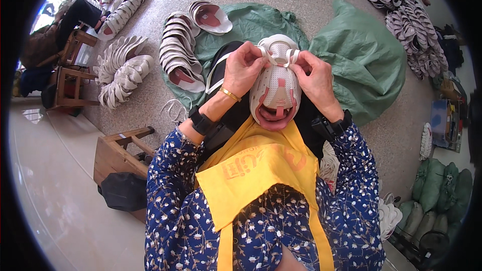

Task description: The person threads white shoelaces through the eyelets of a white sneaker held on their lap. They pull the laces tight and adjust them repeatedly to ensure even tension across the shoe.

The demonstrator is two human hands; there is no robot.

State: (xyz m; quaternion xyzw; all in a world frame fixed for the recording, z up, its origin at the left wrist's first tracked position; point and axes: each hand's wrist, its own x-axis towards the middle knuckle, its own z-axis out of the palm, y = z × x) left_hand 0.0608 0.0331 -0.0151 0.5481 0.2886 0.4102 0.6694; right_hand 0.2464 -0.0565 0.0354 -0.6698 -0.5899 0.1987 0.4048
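Left fingers [255, 56], right fingers [307, 61] apparently pinched tight on white shoelace [269, 55], orange lettering [247, 163] across yellow apron [228, 195]

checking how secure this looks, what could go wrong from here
With the left hand and right hand both on the lace, nothing visibly clamps the shoe, so an uneven pull might twist it.

A white strip, perhaps a loose end, hangs close to the bracelet and could snag there.

The nested uppers lie to the left of the hands; a wide arm swing might knock them out of line.
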